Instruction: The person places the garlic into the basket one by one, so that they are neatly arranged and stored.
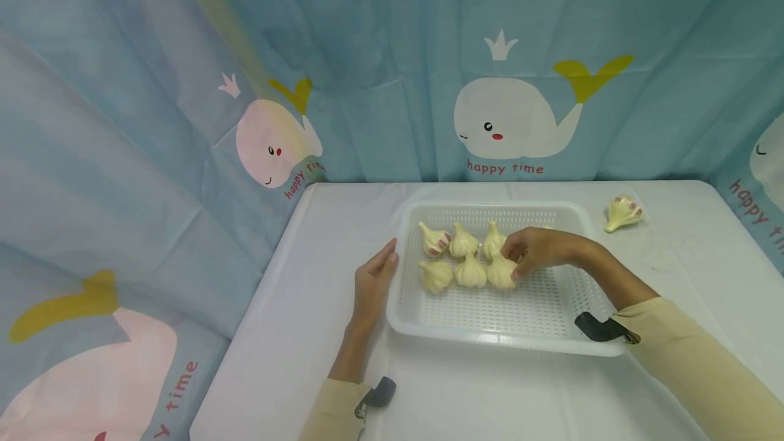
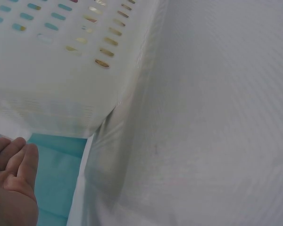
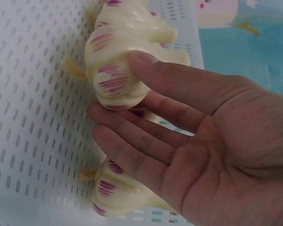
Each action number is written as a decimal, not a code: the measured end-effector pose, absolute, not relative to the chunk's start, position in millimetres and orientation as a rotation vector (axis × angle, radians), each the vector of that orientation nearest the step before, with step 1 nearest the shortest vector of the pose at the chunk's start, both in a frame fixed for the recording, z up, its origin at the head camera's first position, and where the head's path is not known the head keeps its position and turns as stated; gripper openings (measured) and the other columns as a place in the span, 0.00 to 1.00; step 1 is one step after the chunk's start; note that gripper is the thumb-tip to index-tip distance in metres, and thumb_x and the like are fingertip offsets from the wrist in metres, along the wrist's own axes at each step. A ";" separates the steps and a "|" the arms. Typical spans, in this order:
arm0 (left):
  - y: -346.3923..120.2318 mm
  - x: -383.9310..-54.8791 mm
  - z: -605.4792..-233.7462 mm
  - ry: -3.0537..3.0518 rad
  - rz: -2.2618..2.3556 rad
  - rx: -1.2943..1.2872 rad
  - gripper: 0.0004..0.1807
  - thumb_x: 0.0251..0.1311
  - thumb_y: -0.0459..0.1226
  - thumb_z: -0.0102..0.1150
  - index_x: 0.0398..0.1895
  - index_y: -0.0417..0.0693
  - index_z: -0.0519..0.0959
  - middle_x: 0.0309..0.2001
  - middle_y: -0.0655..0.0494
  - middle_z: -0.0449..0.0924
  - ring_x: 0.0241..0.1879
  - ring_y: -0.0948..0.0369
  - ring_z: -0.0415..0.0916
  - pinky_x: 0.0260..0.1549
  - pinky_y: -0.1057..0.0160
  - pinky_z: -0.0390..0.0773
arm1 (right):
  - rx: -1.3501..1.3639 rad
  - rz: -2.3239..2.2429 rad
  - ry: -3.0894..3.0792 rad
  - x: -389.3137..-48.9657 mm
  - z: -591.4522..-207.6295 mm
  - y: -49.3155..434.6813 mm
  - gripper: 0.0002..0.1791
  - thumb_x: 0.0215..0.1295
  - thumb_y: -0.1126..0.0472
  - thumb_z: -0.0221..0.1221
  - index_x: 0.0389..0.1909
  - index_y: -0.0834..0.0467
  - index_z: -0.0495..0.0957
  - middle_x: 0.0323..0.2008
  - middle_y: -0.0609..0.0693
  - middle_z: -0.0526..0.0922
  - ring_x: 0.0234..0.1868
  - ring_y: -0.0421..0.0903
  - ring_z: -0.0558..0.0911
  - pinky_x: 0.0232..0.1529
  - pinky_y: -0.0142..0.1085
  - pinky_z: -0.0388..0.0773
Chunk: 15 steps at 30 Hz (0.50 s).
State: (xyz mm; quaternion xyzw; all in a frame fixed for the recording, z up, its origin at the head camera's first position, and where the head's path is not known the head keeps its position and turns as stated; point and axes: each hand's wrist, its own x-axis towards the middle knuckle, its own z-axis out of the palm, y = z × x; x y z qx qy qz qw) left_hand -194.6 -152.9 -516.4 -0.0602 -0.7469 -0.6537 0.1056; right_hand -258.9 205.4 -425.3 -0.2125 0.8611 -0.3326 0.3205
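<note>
A white perforated plastic basket point(image 1: 533, 342) holds several pale garlic bulbs in two rows, with purple streaks on some. My right hand point(image 1: 539, 248) reaches into it and holds the near-row garlic bulb point(image 1: 501, 273) furthest right. In the right wrist view, the thumb lies on one side of that bulb point(image 3: 114, 77) and fingers are against the other; a second garlic bulb point(image 3: 125, 190) shows below the fingers. Beside the basket's left wall is my left hand point(image 1: 372, 284), fingers loosely extended and fingertips close to the rim. Whether they touch it I cannot tell.
Another garlic bulb point(image 1: 623, 214) lies on the white table point(image 1: 294, 332), right of the basket near the back edge. Blue curtains point(image 1: 380, 107) with whale prints hang behind and to the left. A dark wrist strap point(image 1: 597, 327) hangs over the basket's near-right corner.
</note>
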 end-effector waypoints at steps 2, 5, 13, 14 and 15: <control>-152.8 -194.7 -516.5 -2.205 -1.919 -0.179 0.25 0.78 0.48 0.60 0.71 0.47 0.78 0.72 0.55 0.76 0.74 0.57 0.72 0.68 0.64 0.77 | -0.566 -0.868 2.258 -258.7 -426.3 205.1 0.26 0.57 0.62 0.77 0.55 0.64 0.81 0.50 0.56 0.86 0.53 0.52 0.82 0.56 0.46 0.84; -152.6 -194.7 -515.9 -2.210 -1.912 -0.180 0.25 0.78 0.47 0.59 0.71 0.46 0.78 0.72 0.54 0.76 0.74 0.56 0.72 0.68 0.63 0.77 | -0.561 -0.865 2.257 -259.0 -428.0 205.4 0.27 0.57 0.63 0.77 0.56 0.64 0.81 0.51 0.56 0.85 0.54 0.53 0.82 0.57 0.47 0.84; -152.9 -194.9 -515.7 -2.199 -1.919 -0.197 0.25 0.78 0.46 0.60 0.71 0.44 0.78 0.72 0.53 0.76 0.73 0.56 0.73 0.66 0.63 0.79 | -0.575 -0.885 2.244 -259.0 -428.7 205.4 0.28 0.57 0.65 0.77 0.57 0.67 0.79 0.52 0.58 0.85 0.55 0.54 0.82 0.56 0.48 0.84; -153.0 -195.1 -516.0 -2.201 -1.917 -0.196 0.25 0.78 0.47 0.60 0.71 0.44 0.78 0.72 0.53 0.76 0.73 0.56 0.73 0.66 0.64 0.79 | -0.572 -0.889 2.242 -258.9 -428.5 205.1 0.27 0.57 0.65 0.77 0.57 0.67 0.80 0.52 0.58 0.85 0.55 0.53 0.82 0.57 0.47 0.84; -153.2 -195.2 -516.3 -2.201 -1.917 -0.194 0.25 0.78 0.47 0.60 0.71 0.44 0.78 0.72 0.54 0.77 0.73 0.56 0.73 0.66 0.64 0.79 | -0.571 -0.891 2.241 -258.8 -428.0 205.0 0.27 0.57 0.65 0.77 0.57 0.67 0.80 0.52 0.58 0.85 0.55 0.54 0.82 0.57 0.48 0.84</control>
